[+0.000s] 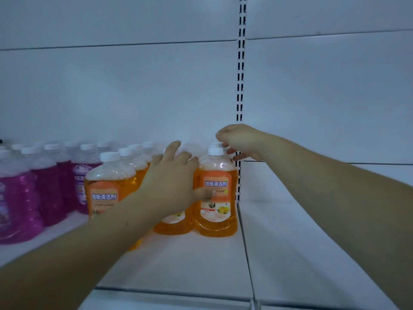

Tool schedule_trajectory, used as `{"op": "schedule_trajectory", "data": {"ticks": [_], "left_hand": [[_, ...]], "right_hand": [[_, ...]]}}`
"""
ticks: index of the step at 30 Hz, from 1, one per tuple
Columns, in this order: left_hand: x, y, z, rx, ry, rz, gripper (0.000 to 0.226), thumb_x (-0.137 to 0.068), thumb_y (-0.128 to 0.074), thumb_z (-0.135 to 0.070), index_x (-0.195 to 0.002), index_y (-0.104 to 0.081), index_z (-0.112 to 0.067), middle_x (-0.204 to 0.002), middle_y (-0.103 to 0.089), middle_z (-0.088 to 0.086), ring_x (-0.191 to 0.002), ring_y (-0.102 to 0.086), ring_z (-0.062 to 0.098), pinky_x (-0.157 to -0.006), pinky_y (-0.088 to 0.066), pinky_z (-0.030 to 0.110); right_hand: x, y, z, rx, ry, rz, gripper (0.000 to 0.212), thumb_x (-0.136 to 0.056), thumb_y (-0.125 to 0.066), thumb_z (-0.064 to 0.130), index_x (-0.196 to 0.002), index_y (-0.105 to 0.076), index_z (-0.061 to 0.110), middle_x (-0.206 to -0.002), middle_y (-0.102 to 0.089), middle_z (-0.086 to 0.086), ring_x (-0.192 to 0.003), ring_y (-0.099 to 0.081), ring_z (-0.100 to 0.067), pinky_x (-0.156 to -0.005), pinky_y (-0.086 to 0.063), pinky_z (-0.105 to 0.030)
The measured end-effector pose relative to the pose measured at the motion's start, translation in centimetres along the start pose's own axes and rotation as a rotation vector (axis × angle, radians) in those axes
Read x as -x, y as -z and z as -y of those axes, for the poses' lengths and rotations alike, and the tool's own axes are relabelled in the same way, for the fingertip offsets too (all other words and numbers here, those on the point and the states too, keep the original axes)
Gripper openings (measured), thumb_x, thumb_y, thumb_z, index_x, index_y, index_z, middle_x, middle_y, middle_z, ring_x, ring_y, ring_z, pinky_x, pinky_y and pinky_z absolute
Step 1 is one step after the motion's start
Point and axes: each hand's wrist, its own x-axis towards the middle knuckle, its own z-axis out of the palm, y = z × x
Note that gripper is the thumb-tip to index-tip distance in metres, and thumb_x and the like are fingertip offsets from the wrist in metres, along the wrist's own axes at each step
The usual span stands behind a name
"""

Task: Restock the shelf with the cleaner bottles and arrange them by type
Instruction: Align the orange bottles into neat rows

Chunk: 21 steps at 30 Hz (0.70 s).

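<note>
We're in a shop aisle here, no question: a white metal shelf [201,265] runs across the bottom of the frame, pale back panels [111,86] fill the top, and a slotted upright [240,63] runs down right of centre. At lower left purple bottles [20,204] stand in ranks. Beside them, toward centre, are orange cleaner bottles [216,198], same shape, white caps, printed labels facing out like stock for sale.

Dim, bluish, soft (edges warped)

- White back panels [125,90] meet at thin horizontal seams.
- A slotted upright strip [241,63] runs down between two bays.
- The white shelf [201,262] lies in dim, bluish light.
</note>
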Motion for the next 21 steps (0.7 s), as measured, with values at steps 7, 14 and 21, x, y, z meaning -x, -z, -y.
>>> {"op": "schedule_trajectory", "data": {"ticks": [7, 14, 21], "left_hand": [[0.0, -0.1, 0.0, 0.066, 0.016, -0.014, 0.082, -0.081, -0.039, -0.075, -0.144, -0.034, -0.023, -0.152, -0.031, -0.008, -0.147, 0.004, 0.020, -0.117, -0.014, 0.046], [-0.1, 0.1, -0.2, 0.076, 0.015, -0.004, 0.079, -0.083, -0.040, -0.073, -0.144, -0.035, -0.024, -0.153, -0.032, -0.009, -0.147, 0.003, 0.019, -0.117, -0.014, 0.046], [0.0, 0.0, -0.2, 0.063, 0.021, -0.008, 0.081, -0.083, -0.036, -0.074, -0.146, -0.031, -0.025, -0.154, -0.029, -0.009, -0.147, 0.005, 0.020, -0.118, -0.013, 0.047]], "right_hand": [[-2.4, -0.4, 0.5, 0.130, -0.061, 0.025, 0.030, -0.095, -0.053, 0.027, -0.117, -0.060, 0.007, -0.115, -0.062, -0.014, -0.087, -0.062, -0.024, -0.075, -0.058, -0.040], [-2.3, -0.4, 0.0, 0.141, 0.000, -0.005, 0.025, -0.093, -0.061, 0.022, -0.111, -0.065, 0.007, -0.112, -0.063, -0.014, -0.083, -0.060, -0.023, -0.074, -0.058, -0.042], [-2.3, -0.5, 0.2, 0.124, -0.032, 0.020, 0.035, -0.087, -0.068, 0.035, -0.109, -0.065, 0.008, -0.107, -0.065, -0.010, -0.092, -0.063, -0.024, -0.072, -0.057, -0.037]]}}
